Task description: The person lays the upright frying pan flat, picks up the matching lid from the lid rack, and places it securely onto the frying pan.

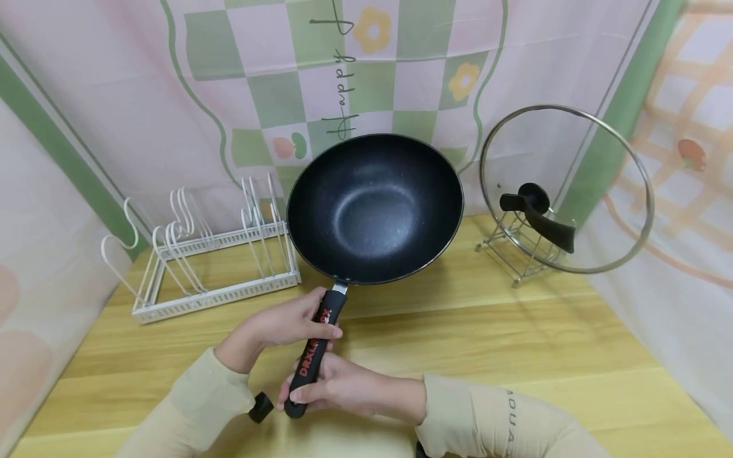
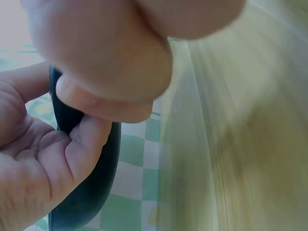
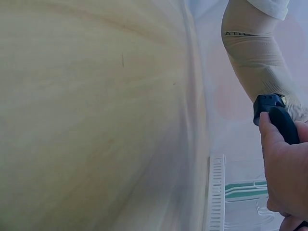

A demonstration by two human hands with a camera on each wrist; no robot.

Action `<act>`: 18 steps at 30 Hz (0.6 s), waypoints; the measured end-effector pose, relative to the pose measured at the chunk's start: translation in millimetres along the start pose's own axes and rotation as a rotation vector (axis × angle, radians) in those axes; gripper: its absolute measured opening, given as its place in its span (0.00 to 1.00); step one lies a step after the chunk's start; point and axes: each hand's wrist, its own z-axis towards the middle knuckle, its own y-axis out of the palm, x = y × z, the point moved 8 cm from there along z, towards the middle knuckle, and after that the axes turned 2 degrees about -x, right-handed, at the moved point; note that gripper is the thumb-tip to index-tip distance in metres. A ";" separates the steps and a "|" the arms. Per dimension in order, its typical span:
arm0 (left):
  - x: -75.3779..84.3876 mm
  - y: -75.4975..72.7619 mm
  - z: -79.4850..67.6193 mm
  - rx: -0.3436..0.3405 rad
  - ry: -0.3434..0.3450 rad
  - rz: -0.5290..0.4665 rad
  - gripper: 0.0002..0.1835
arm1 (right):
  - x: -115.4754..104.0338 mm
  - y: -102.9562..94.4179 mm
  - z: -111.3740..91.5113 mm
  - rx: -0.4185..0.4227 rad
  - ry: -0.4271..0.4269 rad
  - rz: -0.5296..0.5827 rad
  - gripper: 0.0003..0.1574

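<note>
A black wok point(image 1: 375, 210) with a long black handle point(image 1: 312, 356) is held up over the table, its hollow inner side facing me. My left hand point(image 1: 286, 322) grips the handle near the pan end, thumb across its top. Lower down, toward the rounded tip, my right hand point(image 1: 343, 385) grips the same handle. In the left wrist view, curled fingers point(image 2: 110, 57) fill the top and the dark handle runs behind them. The handle's end point(image 3: 284, 125) pokes out beside the right hand point(image 3: 288, 168) in the right wrist view.
A white wire rack point(image 1: 217, 296) stands on the wooden table point(image 1: 458, 356) at the left, close to the wok's rim. At the right, a glass lid point(image 1: 607, 210) with a black knob leans upright in a small wire stand point(image 1: 527, 270). Patterned cloth point(image 1: 269, 95) hangs behind.
</note>
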 end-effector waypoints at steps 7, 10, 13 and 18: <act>-3.7 2.3 0.5 -0.018 -0.011 -0.027 0.21 | 1.8 1.2 -1.6 -0.025 -0.002 0.006 0.18; -5.3 4.3 1.2 -0.034 -0.007 -0.054 0.21 | 3.5 1.0 -1.5 -0.026 -0.003 0.014 0.18; -6.5 6.0 2.3 -0.043 -0.003 -0.077 0.20 | 4.9 0.7 -1.8 -0.023 -0.005 0.019 0.17; -6.2 7.6 3.6 -0.039 0.009 -0.068 0.20 | 6.2 -0.7 -2.7 -0.011 -0.001 0.028 0.17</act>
